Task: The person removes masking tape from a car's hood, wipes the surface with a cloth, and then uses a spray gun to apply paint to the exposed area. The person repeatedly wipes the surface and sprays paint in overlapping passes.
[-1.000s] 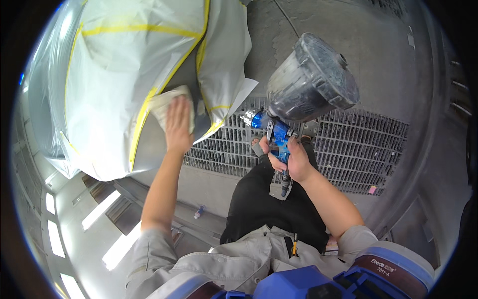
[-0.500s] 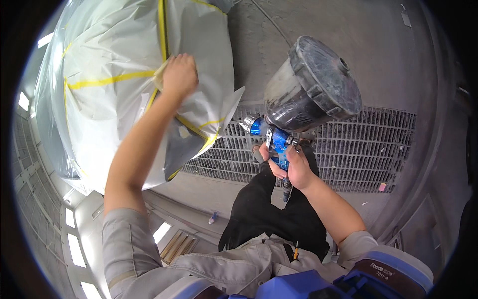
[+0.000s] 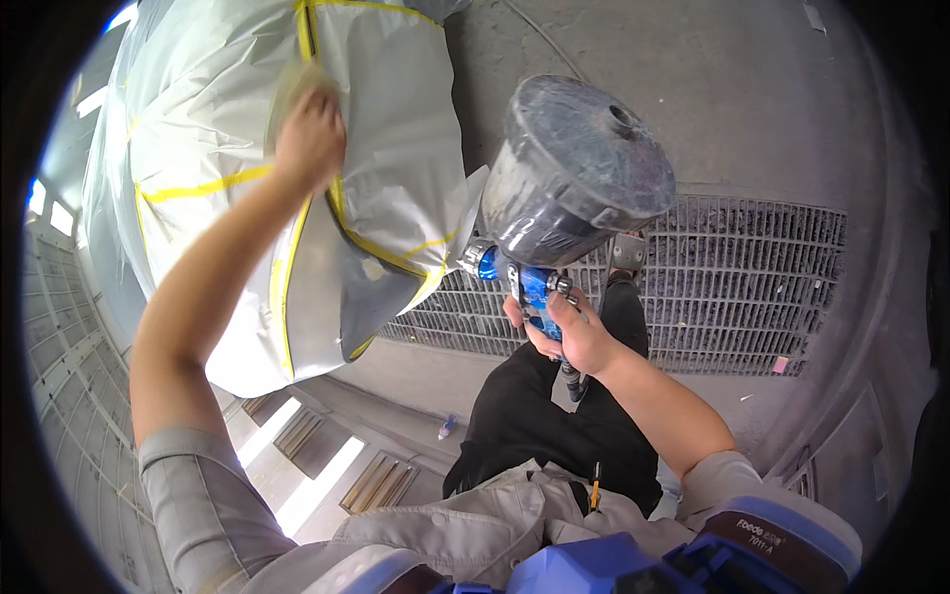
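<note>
My left hand (image 3: 311, 144) is closed on a pale yellowish cloth (image 3: 289, 97), blurred at its edge, against the masked bodywork. White masking sheet (image 3: 396, 119) covers that bodywork, with yellow tape (image 3: 210, 186) along its seams. Between taped edges, a grey panel (image 3: 346, 282) lies bare, carrying a small pale patch. In my right hand (image 3: 582, 339) is a blue spray gun (image 3: 535, 287), gripped by its handle. A large dark, paint-smeared cup (image 3: 569, 173) sits on top of the gun, whose nozzle points left toward the panel. The hose hangs below my hand.
A metal floor grating (image 3: 742, 297) runs across beneath the gun, with my shoe (image 3: 626, 253) on it. On the grey floor behind lies a thin hose (image 3: 544, 40). A small bottle (image 3: 447, 427) lies near the wall, and lit wall panels (image 3: 69, 337) stand at left.
My left hand has moved up and left along the taped seam with the cloth, uncovering more of the grey panel. The spray gun has shifted slightly left, nearer the masked bodywork.
</note>
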